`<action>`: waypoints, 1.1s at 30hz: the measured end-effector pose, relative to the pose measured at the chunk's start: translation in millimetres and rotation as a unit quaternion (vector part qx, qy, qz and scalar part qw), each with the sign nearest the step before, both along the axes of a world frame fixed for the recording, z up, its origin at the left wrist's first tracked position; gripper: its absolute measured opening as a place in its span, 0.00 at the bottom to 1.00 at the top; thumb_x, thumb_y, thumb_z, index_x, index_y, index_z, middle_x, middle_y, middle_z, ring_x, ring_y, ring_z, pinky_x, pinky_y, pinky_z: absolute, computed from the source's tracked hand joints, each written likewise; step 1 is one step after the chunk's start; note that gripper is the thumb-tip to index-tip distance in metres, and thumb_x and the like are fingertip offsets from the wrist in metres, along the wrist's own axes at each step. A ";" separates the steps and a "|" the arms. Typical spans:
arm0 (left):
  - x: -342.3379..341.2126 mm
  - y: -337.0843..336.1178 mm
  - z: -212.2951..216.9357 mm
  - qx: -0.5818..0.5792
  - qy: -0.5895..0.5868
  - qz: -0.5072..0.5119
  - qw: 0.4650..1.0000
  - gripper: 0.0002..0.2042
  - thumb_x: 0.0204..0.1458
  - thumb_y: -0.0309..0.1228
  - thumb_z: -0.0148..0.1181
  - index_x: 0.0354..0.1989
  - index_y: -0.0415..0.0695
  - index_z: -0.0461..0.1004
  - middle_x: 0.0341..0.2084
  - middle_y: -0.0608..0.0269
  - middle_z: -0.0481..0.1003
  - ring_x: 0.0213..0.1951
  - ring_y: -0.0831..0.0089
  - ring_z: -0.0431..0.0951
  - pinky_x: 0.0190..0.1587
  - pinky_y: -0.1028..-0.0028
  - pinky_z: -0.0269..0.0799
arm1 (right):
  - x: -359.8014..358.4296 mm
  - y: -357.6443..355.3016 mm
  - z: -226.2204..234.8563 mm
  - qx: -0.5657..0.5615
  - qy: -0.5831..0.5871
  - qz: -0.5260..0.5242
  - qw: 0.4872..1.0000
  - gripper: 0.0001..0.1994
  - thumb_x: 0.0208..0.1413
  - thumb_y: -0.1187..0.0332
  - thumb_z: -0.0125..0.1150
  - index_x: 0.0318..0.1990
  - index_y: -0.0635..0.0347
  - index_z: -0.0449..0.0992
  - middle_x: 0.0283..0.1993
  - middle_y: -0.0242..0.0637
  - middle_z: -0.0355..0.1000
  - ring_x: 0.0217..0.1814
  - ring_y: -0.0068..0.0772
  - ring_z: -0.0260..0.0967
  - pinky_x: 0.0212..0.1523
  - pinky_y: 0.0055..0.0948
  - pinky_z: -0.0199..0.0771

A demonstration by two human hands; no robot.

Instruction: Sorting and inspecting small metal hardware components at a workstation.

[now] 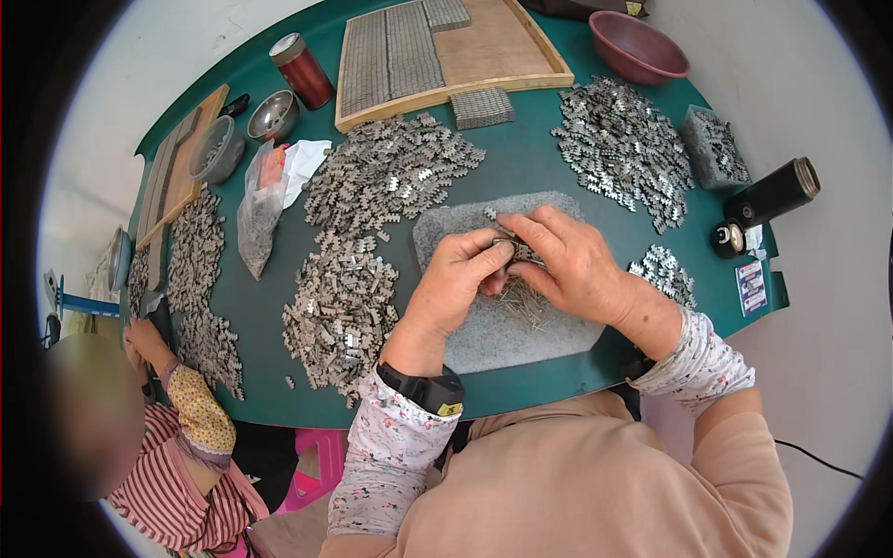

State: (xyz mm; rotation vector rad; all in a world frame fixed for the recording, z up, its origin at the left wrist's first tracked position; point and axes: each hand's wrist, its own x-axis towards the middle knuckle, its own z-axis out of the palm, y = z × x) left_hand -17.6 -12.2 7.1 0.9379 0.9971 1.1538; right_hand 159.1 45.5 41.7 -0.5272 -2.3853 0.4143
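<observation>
Both hands' grip (507, 256) holds metal piece (512, 248) crosswise.

You hold a small stack of grey metal pieces (510, 249), pinched between the fingertips of your left hand (456, 284) and right hand (569, 263). It sits level, mostly hidden by your fingers. Just below your fingertips, thin metal pins (521, 302) lie scattered on the grey pad (493, 339).

Green table (530, 149), pale floor (819, 307), even daylight.
</observation>
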 end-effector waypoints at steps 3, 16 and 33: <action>0.1 -1.0 2.7 0.004 -0.008 0.002 1.000 0.09 0.57 0.31 0.54 0.29 0.39 0.75 0.20 0.69 0.70 0.23 0.81 0.68 0.26 0.81 0.61 | -0.2 -0.5 -1.4 0.024 -0.011 0.006 1.000 0.26 0.38 0.73 0.69 0.50 0.63 0.71 0.37 0.41 0.67 0.38 0.44 0.70 0.35 0.35 0.73; -8.6 -2.9 2.9 0.014 -0.074 -0.025 0.997 0.10 0.57 0.31 0.56 0.34 0.35 0.76 0.25 0.65 0.72 0.28 0.77 0.70 0.33 0.78 0.65 | -2.0 3.4 -0.8 0.031 0.021 0.011 0.999 0.24 0.39 0.73 0.68 0.49 0.62 0.73 0.37 0.40 0.67 0.39 0.42 0.69 0.35 0.35 0.73; -5.1 -0.5 0.4 -0.008 -0.094 0.054 0.994 0.05 0.53 0.27 0.61 0.31 0.36 0.76 0.22 0.67 0.73 0.24 0.80 0.71 0.27 0.81 0.66 | -5.2 4.9 0.6 0.015 0.012 0.011 1.000 0.26 0.37 0.75 0.68 0.49 0.65 0.71 0.36 0.42 0.67 0.36 0.44 0.70 0.34 0.35 0.72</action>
